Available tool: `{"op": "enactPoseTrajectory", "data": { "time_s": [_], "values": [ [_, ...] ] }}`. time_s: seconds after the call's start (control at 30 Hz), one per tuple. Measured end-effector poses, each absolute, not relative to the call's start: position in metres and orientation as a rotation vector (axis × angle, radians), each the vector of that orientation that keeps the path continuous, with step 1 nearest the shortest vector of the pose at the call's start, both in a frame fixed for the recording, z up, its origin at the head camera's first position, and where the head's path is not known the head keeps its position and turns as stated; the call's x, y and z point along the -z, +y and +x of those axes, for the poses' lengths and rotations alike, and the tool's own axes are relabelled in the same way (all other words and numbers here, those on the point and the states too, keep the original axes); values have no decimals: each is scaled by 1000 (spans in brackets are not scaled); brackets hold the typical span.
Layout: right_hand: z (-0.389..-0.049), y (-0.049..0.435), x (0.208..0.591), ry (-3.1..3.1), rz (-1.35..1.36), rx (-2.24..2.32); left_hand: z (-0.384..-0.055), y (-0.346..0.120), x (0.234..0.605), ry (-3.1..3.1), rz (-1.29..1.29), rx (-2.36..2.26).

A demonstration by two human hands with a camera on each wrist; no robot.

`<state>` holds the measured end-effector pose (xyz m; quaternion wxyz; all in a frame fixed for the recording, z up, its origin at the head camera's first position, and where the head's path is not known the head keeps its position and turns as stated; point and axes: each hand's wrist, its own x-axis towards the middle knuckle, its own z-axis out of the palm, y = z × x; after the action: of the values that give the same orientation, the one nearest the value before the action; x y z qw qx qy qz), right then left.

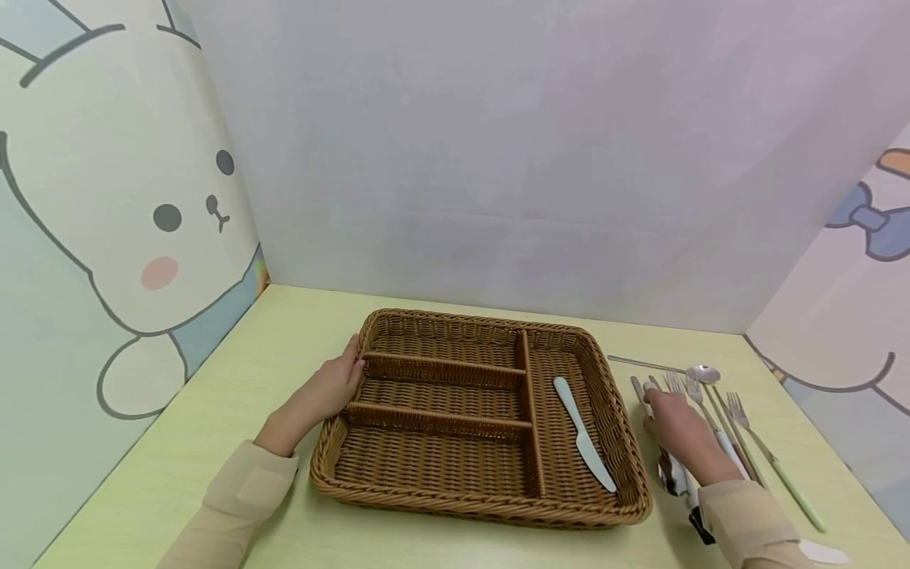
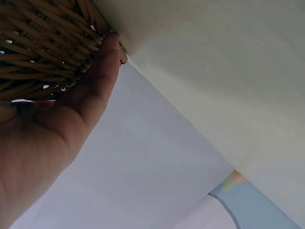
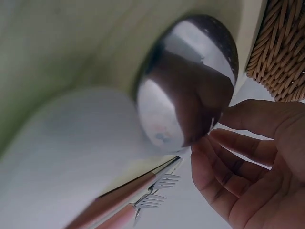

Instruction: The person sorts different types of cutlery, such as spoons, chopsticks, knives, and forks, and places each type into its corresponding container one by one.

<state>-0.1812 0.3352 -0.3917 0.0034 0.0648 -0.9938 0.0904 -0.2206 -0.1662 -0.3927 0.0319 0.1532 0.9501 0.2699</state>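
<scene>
A brown wicker basket [image 1: 441, 502] with dividers sits on the table. My left hand [image 1: 334, 387] grips its left rim, thumb over the inner side; in the left wrist view the fingers [image 2: 97, 90] lie along the outer wall. A pale-green knife [image 1: 584, 438] lies in the basket's right compartment. To the right of the basket, my right hand [image 1: 682, 431] reaches among loose cutlery, fingers bent. Beside its fingertips the right wrist view shows a shiny spoon bowl [image 3: 190, 81] and a blurred white piece [image 3: 71, 152]. The spoon hides whether the fingers pinch anything.
Several forks, including a green-handled one [image 1: 785, 478], and a silver spoon [image 1: 702, 374] lie right of my right hand. A white utensil end [image 1: 825, 552] shows by the sleeve. A plain wall [image 1: 498, 174] stands behind, with cartoon-printed walls [image 1: 128, 237] at the sides.
</scene>
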Motion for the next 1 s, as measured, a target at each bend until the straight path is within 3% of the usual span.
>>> {"op": "enactPoseTrajectory", "data": {
  "time_s": [1.0],
  "values": [
    [-179,331,392,-3075,258,-346,-222,-166,392,2934,474,-816]
  ]
}}
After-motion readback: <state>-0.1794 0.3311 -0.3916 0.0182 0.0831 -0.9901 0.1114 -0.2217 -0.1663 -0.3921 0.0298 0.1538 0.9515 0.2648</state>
